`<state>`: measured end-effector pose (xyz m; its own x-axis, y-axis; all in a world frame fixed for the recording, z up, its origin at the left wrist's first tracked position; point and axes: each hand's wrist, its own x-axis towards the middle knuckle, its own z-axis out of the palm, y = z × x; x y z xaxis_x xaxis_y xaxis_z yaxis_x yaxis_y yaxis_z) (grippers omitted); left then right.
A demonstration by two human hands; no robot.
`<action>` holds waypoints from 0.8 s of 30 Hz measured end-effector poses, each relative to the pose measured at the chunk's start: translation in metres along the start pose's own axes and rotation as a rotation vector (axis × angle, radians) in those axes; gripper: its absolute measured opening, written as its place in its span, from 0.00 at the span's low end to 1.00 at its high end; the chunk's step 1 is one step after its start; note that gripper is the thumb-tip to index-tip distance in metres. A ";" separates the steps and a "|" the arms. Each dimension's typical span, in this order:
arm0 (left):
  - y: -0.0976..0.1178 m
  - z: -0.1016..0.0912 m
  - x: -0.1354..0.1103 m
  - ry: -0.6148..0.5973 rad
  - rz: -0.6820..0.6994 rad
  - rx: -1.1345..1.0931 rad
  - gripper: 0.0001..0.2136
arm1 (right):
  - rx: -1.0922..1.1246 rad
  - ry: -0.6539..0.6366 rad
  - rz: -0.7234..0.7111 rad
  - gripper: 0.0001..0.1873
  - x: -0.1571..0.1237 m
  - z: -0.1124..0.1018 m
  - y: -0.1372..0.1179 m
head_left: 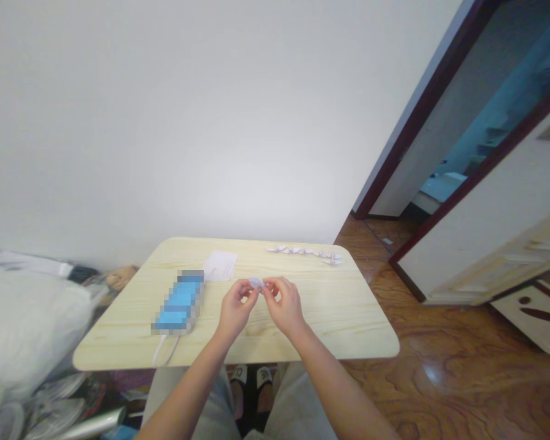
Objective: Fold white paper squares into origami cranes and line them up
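Observation:
Over the middle of the table, my left hand (237, 305) and my right hand (285, 304) meet fingertip to fingertip, both closed in a pinch. Between them is a small piece of white paper (256, 283), apparently folded; the fingers cover part of it. Beyond my right hand, a row of small folded white paper pieces (297, 251) lies along the table's back edge. Flat white paper sheets (220, 266) lie beyond my left hand.
The pale wooden table (348, 330) stands against a white wall. Left of my hands lies a phone (179, 304) with a blurred screen and a white cable (157, 349). A white bag-like bundle (32, 324) borders the table's left side. A doorway opens at the right.

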<state>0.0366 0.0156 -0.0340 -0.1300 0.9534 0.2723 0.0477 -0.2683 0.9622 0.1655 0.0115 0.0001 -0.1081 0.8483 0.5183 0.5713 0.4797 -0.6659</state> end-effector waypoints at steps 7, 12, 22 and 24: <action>0.001 -0.005 0.004 -0.080 -0.031 -0.015 0.10 | 0.247 -0.036 0.069 0.02 0.005 0.002 0.012; 0.007 -0.005 0.005 -0.116 -0.057 0.004 0.08 | 0.147 -0.023 0.035 0.02 0.006 0.001 0.012; 0.009 -0.012 0.014 -0.131 0.029 0.170 0.08 | 0.187 -0.170 0.105 0.05 0.007 0.001 0.012; 0.012 -0.012 0.017 -0.187 0.019 0.150 0.08 | 0.244 -0.198 0.143 0.05 0.009 0.000 0.015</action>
<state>0.0234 0.0266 -0.0176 0.0578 0.9611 0.2701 0.1967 -0.2762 0.9407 0.1726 0.0263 -0.0050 -0.2104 0.9263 0.3126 0.3836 0.3723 -0.8451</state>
